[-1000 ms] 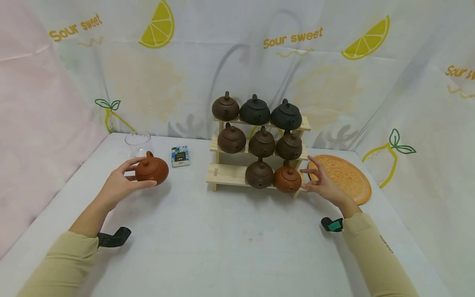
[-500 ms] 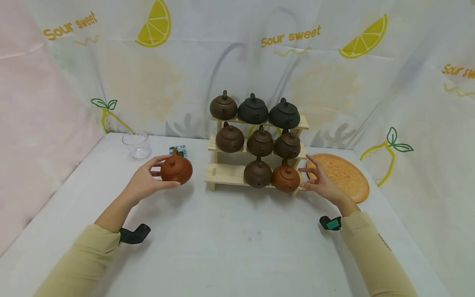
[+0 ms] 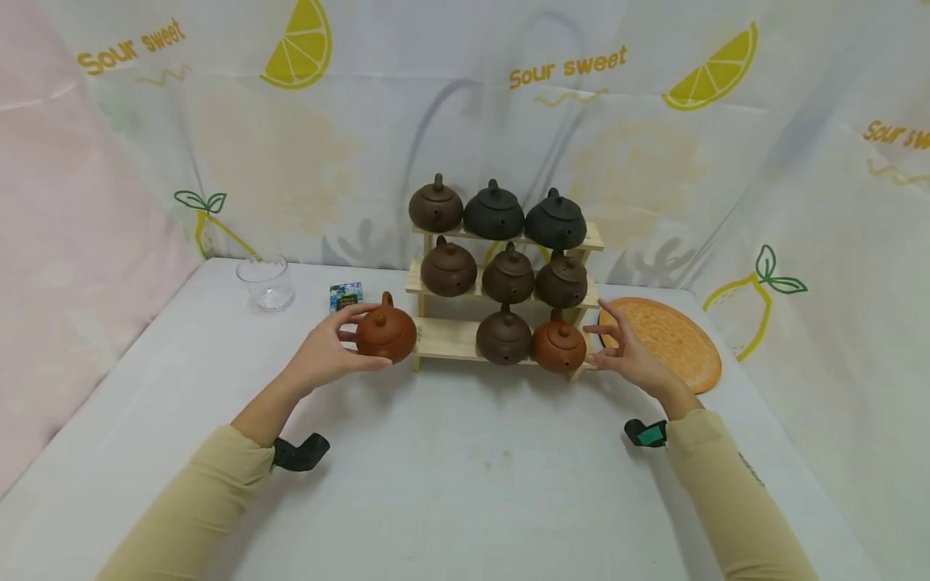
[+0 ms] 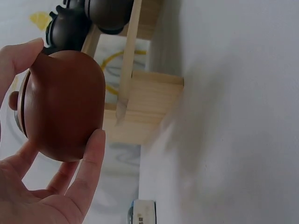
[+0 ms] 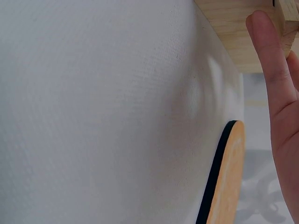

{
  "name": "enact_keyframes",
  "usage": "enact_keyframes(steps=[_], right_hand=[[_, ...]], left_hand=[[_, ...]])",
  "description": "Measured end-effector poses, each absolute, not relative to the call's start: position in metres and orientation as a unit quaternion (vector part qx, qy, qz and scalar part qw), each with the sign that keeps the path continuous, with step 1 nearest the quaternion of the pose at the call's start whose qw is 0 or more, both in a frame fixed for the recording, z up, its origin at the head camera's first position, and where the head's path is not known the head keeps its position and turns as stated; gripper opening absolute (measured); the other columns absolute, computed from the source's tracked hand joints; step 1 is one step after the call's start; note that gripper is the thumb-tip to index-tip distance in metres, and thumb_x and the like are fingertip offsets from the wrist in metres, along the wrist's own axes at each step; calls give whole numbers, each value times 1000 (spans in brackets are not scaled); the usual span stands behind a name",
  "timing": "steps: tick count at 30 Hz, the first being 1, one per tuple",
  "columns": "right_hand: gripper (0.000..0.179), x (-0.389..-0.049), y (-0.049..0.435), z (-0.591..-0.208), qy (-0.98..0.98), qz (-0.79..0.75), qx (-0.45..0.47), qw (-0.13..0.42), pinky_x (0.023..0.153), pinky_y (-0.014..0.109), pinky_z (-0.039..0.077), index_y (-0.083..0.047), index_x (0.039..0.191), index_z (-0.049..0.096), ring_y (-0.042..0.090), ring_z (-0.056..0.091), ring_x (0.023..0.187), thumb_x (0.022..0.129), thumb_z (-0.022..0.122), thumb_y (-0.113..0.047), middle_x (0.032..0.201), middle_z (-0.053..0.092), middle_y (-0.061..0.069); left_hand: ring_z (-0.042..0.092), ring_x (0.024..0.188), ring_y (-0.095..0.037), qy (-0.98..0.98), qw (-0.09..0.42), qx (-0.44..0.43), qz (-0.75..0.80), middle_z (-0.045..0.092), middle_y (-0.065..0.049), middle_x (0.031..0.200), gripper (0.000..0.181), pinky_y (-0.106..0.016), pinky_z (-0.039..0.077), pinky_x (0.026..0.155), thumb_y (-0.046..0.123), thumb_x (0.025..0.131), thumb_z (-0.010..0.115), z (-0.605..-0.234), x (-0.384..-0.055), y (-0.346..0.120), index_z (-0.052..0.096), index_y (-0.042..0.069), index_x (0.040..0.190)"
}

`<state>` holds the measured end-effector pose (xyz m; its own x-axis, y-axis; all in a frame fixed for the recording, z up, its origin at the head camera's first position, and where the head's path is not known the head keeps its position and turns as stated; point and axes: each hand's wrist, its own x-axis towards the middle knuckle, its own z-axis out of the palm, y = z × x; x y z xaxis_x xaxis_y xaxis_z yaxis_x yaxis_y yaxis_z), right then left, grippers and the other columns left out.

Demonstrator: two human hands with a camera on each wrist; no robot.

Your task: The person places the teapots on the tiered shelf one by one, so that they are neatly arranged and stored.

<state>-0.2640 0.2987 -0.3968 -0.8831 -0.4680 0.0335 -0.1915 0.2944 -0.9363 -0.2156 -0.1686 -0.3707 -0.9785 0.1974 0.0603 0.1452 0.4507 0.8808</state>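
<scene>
My left hand (image 3: 320,359) grips a reddish-brown clay teapot (image 3: 385,333) by its sides, thumb in front and fingers behind. The pot is raised above the white table, at the left end of a three-tier wooden display rack (image 3: 445,339). In the left wrist view, fingertips press against the smooth body of the teapot (image 4: 65,102). My right hand (image 3: 635,367) holds the rack's right end, with the thumb on the lower shelf and fingers behind. Beside it on the bottom shelf sit a second reddish teapot (image 3: 559,347) and a dark brown teapot (image 3: 504,337).
Dark teapots fill the middle shelf, including one brown pot (image 3: 448,269), and the top shelf, including a black pot (image 3: 494,211). A clear glass cup (image 3: 269,284) and small patterned box (image 3: 345,296) stand left. A round orange-brown board (image 3: 672,339) lies right.
My left hand has carried the reddish teapot rightward from near the glass cup to the rack's left end. The right hand stays at the rack.
</scene>
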Motion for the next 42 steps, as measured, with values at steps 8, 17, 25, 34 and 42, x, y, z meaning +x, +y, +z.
enact_keyframes(steps=[8, 17, 25, 34, 42], right_hand=[[92, -262, 299, -396, 798, -555, -199, 126, 79, 24, 50, -28, 148, -3, 16, 62, 79, 88, 56, 9, 138, 25, 30], [93, -261, 296, -395, 799, -552, -201, 127, 79, 25, 50, -28, 148, -4, 18, 61, 80, 88, 58, 7, 139, 25, 29], [93, -261, 296, -395, 799, -553, -199, 127, 79, 25, 50, -28, 148, -4, 18, 62, 80, 88, 58, 7, 139, 26, 29], [94, -260, 296, -395, 798, -555, -198, 127, 79, 24, 50, -28, 148, -3, 17, 61, 78, 88, 57, 9, 139, 26, 29], [94, -260, 297, -397, 795, -557, -205, 125, 77, 24, 50, -29, 148, -3, 16, 61, 77, 87, 57, 10, 138, 25, 30]], left_hand=[[51, 108, -34, 845, 30, 129, 518, 46, -12, 131, 81, -39, 51, 77, 27, 65, 86, -370, -220, -148, 46, 15, 135], [54, 103, -32, 852, 30, 147, 502, 50, -11, 127, 81, -39, 51, 76, 28, 64, 87, -371, -222, -126, 48, 16, 134], [55, 103, -31, 847, 41, 163, 505, 53, -9, 122, 79, -43, 47, 82, 26, 63, 87, -372, -227, -110, 50, 18, 133], [52, 106, -30, 856, 42, 152, 493, 53, -12, 122, 80, -42, 46, 83, 27, 66, 85, -370, -230, -99, 48, 13, 135], [53, 108, -31, 854, 55, 130, 500, 53, -12, 125, 79, -42, 48, 82, 27, 68, 84, -368, -232, -99, 46, 13, 136]])
